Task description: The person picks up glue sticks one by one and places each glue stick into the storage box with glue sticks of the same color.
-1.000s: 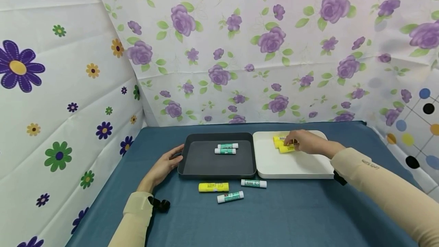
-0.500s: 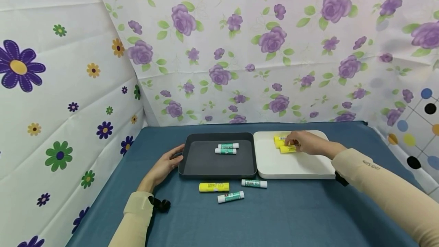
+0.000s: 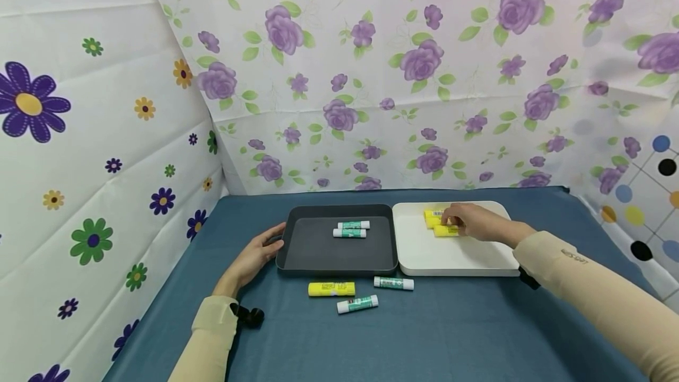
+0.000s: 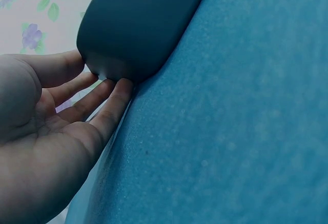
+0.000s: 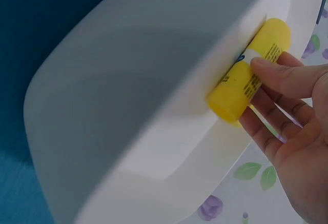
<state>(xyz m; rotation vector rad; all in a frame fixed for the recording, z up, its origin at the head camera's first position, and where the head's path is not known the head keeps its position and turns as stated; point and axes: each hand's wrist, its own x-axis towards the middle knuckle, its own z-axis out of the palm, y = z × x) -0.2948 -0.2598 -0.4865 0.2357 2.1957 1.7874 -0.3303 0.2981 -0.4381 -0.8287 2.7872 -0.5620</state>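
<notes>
Blue cloth is spread nearest; beyond, the dark tray is touched by the left hand, fingers loosely spread. Within the white tray, a yellow glue stick, its length left-to-right, is pinched by the nearer right hand, leftward of its wrist.

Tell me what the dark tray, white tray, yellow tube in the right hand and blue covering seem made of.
Dark tray: probably plastic or coated metal, matte, from its even, dull surface.
White tray: likely smooth plastic, possibly coated metal, from its soft, even shading.
Yellow tube: probably smooth plastic, from its neat shape and printed lettering.
Blue covering: apparently matte fabric, from its fine grain.
</notes>
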